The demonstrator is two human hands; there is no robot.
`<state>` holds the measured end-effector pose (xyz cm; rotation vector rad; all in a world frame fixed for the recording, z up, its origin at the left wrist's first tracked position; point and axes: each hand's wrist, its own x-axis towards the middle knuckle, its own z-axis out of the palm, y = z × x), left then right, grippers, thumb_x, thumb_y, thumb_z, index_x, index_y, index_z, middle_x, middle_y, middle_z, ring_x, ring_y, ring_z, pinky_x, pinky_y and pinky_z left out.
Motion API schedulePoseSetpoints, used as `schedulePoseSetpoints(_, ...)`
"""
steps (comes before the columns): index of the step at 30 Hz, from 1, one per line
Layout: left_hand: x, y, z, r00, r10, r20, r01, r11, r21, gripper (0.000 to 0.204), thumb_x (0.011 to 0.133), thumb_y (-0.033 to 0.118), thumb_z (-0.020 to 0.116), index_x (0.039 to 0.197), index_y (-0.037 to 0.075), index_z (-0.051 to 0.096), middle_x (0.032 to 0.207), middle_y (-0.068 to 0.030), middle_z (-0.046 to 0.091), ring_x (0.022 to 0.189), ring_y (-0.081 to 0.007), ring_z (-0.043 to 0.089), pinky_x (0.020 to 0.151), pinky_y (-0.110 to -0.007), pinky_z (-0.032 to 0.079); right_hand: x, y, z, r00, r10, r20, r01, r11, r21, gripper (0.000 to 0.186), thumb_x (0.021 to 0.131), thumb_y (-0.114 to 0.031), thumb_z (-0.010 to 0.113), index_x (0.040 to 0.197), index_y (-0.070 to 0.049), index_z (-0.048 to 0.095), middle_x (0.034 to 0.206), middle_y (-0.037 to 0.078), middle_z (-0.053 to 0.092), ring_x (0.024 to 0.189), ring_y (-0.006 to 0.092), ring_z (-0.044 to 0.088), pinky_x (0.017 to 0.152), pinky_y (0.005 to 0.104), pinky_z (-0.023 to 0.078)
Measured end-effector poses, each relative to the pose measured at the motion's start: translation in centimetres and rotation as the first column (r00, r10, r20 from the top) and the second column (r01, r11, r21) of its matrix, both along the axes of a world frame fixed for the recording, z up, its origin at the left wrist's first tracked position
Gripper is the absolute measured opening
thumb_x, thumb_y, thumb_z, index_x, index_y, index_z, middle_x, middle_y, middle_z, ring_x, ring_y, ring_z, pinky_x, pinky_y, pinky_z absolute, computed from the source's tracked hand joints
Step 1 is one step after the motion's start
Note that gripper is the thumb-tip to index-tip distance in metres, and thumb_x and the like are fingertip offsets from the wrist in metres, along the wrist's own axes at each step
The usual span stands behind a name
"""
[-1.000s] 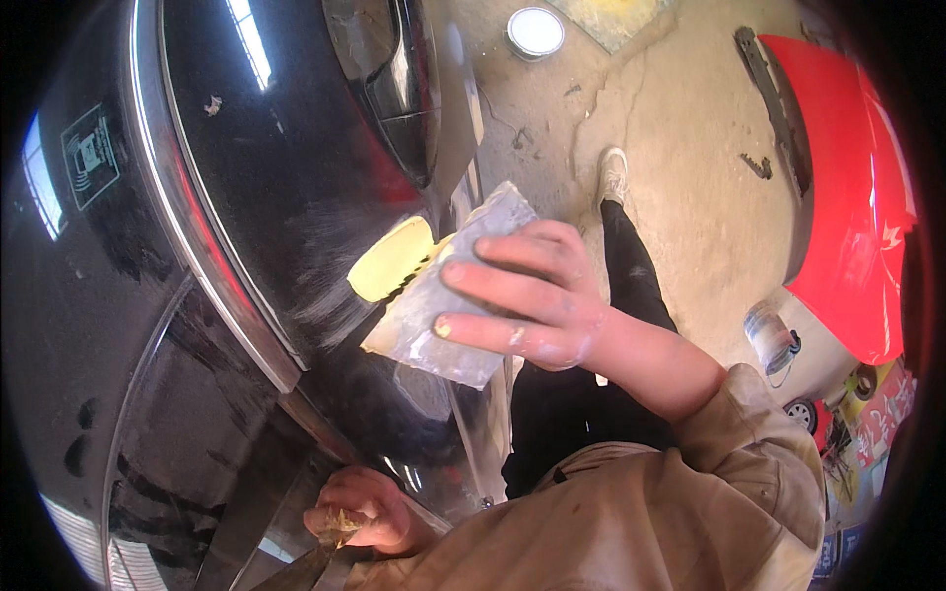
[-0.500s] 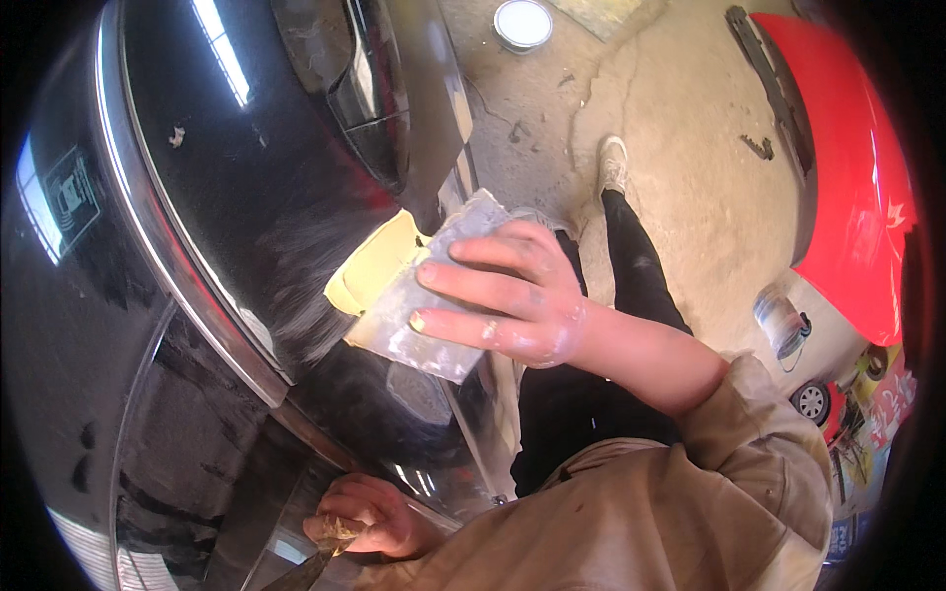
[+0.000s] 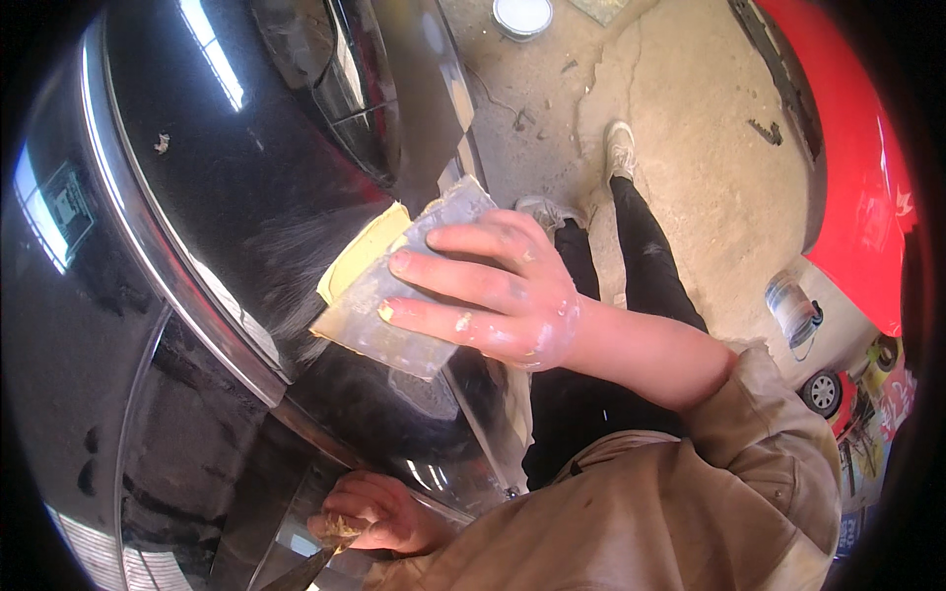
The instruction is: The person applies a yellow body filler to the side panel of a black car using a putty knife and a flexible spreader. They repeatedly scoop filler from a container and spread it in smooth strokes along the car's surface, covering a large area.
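Observation:
My right hand (image 3: 507,295) grips a flat grey spreader (image 3: 379,340), fingers stretched over its upper face. Its far-left edge lies against the black car panel (image 3: 217,187), over a patch of pale yellow filler (image 3: 363,256). Yellow smears mark the fingertips, and whitish residue covers the wrist. Low in the picture, my left hand (image 3: 379,507) is closed around a thin, dark tool like a putty knife (image 3: 310,569), crusted with yellowish filler. Part of that tool runs out of the lower edge.
Chrome trim (image 3: 168,251) curves along the car beside a scuffed, sanded area. An open tin (image 3: 522,17) stands on the concrete floor at the back. A red body panel (image 3: 867,177), a bucket (image 3: 790,310) and a small wheel (image 3: 821,393) are at the right.
My right hand has moved the spreader slightly left over the filler, and less of the yellow shows. My left hand keeps its hold. The whole view has shifted a little.

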<state>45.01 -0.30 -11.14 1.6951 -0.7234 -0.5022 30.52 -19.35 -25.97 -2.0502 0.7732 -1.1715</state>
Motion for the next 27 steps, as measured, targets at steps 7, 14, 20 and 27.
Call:
schedulePoseSetpoints(7, 2.3, 1.9, -0.6, 0.999, -0.038, 0.006, 0.038, 0.996, -0.078, 0.031, 0.093, 0.008, 0.067, 0.091, 0.009, 0.037, 0.066, -0.0041, 0.041, 0.047, -0.0148, 0.045, 0.038, -0.026, 0.039, -0.2, -1.0, 1.3, 0.997, -0.058, 0.045, 0.06, 0.997, -0.045, 0.039, 0.075, -0.017, 0.069, 0.112, -0.021, 0.077, 0.127, 0.005, 0.068, 0.103, 0.0245, 0.061, 0.079, 0.0357, 0.049)
schedulePoseSetpoints(14, 0.9, 1.4, -0.4, 0.999, 0.044, 0.005, -0.044, 0.999, -0.033, 0.026, 0.099, 0.014, 0.059, 0.088, 0.01, 0.036, 0.067, -0.0031, 0.04, 0.051, -0.0142, 0.046, 0.044, -0.025, 0.04, 1.9, -0.8, 0.7, 0.998, -0.05, 0.034, 0.051, 0.998, -0.034, 0.04, 0.075, -0.018, 0.068, 0.114, -0.022, 0.077, 0.128, 0.003, 0.067, 0.104, 0.0242, 0.06, 0.078, 0.0356, 0.048)
schedulePoseSetpoints(20, 0.9, 2.4, 0.8, 0.968, -0.07, -0.24, 0.063, 0.997, -0.038, 0.011, 0.096, 0.018, 0.054, 0.091, 0.013, 0.046, 0.077, -0.0031, 0.044, 0.071, -0.0159, 0.052, 0.069, -0.025, 0.048, 1.2, 0.9, 0.8, 1.0, -0.002, 0.016, 0.002, 1.0, -0.006, 0.04, 0.078, -0.017, 0.066, 0.116, -0.021, 0.075, 0.13, 0.003, 0.066, 0.107, 0.0244, 0.06, 0.082, 0.0372, 0.048)
schedulePoseSetpoints(27, 1.8, 3.6, -0.5, 1.0, 0.014, 0.013, -0.014, 0.999, -0.03, 0.02, 0.098, 0.014, 0.06, 0.092, 0.009, 0.042, 0.074, -0.0043, 0.045, 0.059, -0.0157, 0.049, 0.048, -0.026, 0.043, -1.1, 0.0, 1.8, 1.0, 0.002, 0.01, -0.002, 0.998, -0.066, 0.035, 0.08, -0.019, 0.066, 0.114, -0.021, 0.076, 0.129, 0.007, 0.067, 0.107, 0.0257, 0.06, 0.083, 0.0379, 0.048)
